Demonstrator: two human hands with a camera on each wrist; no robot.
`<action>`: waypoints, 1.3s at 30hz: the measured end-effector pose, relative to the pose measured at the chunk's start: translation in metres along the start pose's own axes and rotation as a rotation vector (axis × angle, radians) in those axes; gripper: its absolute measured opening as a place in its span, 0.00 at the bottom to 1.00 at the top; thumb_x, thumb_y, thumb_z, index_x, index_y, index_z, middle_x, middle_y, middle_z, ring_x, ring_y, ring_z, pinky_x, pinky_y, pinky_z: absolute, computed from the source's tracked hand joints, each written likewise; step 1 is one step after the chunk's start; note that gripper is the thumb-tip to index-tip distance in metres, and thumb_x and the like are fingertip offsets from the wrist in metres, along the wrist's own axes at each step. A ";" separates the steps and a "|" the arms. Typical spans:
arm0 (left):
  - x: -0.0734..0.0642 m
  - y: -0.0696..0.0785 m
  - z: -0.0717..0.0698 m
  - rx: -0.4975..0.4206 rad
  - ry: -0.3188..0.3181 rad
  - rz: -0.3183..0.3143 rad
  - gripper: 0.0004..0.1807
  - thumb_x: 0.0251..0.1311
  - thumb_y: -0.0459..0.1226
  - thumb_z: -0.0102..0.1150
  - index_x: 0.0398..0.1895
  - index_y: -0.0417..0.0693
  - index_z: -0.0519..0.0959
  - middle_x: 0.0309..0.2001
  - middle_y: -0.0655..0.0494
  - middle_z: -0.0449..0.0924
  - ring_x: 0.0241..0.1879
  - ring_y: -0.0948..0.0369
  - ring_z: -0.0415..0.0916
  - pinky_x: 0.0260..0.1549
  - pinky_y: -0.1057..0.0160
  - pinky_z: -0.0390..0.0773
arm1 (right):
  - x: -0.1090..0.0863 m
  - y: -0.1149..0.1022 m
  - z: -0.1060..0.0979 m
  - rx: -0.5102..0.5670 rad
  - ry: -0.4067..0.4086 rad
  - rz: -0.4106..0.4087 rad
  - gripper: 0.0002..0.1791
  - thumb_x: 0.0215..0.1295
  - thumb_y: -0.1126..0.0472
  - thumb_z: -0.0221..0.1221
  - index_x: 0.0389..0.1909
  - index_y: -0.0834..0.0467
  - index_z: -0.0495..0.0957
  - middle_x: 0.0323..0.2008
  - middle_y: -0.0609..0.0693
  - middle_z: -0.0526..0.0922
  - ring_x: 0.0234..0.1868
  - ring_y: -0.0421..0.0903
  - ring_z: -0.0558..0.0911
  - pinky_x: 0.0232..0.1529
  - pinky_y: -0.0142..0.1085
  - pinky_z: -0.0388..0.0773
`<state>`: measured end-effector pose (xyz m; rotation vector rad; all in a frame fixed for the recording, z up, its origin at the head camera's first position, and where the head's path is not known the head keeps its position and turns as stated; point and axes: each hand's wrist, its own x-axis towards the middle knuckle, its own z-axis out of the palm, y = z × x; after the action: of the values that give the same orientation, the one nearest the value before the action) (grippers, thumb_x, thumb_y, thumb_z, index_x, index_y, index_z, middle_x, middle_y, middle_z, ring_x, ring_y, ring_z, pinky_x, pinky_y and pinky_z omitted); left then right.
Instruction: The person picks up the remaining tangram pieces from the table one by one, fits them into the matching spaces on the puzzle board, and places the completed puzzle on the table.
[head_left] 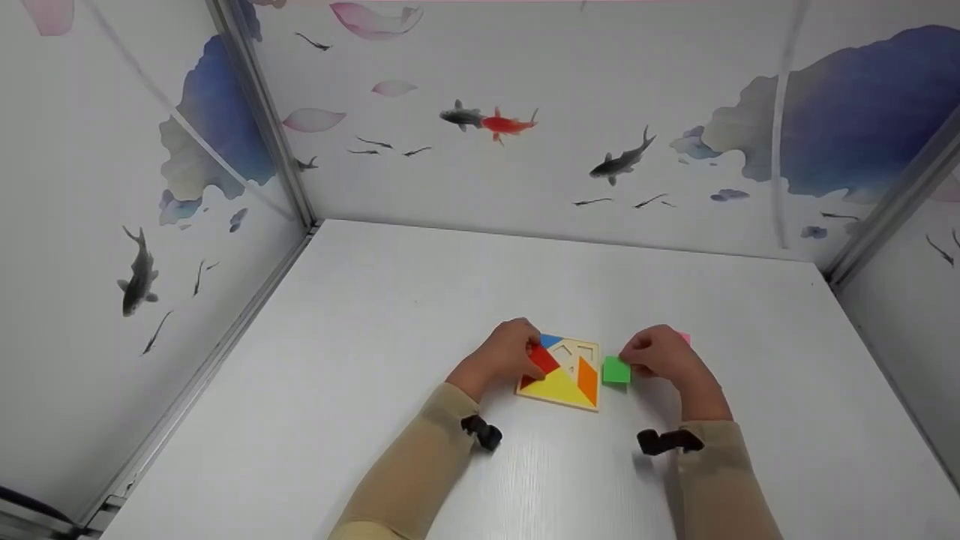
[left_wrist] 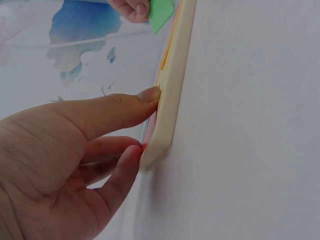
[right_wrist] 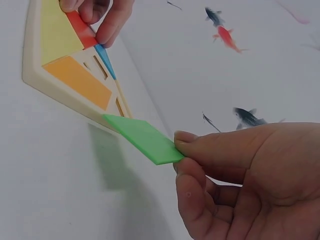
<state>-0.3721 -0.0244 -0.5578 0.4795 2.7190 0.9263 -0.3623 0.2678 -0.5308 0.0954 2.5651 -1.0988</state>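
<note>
"Beside the puzzle board [right_wrist: 33,55], what do we record?"

"We note the green piece [right_wrist: 142,138] between board and right hand [head_left: 664,351], pinched at one corner; the left hand [head_left: 510,349] grips the board's left side."

Two forearms in tan sleeves, left [head_left: 416,461] and right [head_left: 724,476], reach forward from the bottom edge of the head view, slanting inward. The bare hands are near each other but apart. The left hand [head_left: 506,352] turns inward, its thumb [left_wrist: 117,114] extended and its other fingers [left_wrist: 117,175] bent below it. The right hand [head_left: 664,352] bends inward at the wrist, thumb [right_wrist: 220,150] and bent forefinger [right_wrist: 191,185] meeting in a pinch, the remaining fingers curled behind.
</note>
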 end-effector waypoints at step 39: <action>0.003 -0.001 0.001 -0.032 -0.011 -0.041 0.31 0.55 0.44 0.82 0.62 0.49 0.83 0.60 0.59 0.77 0.58 0.59 0.71 0.61 0.62 0.80 | 0.004 -0.017 0.015 0.148 0.107 -0.007 0.12 0.76 0.56 0.64 0.50 0.60 0.84 0.42 0.54 0.82 0.40 0.48 0.81 0.46 0.34 0.85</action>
<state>-0.3749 -0.0240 -0.5593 0.4196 2.6891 0.9524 -0.3653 0.2455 -0.5302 0.1864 2.5745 -1.3193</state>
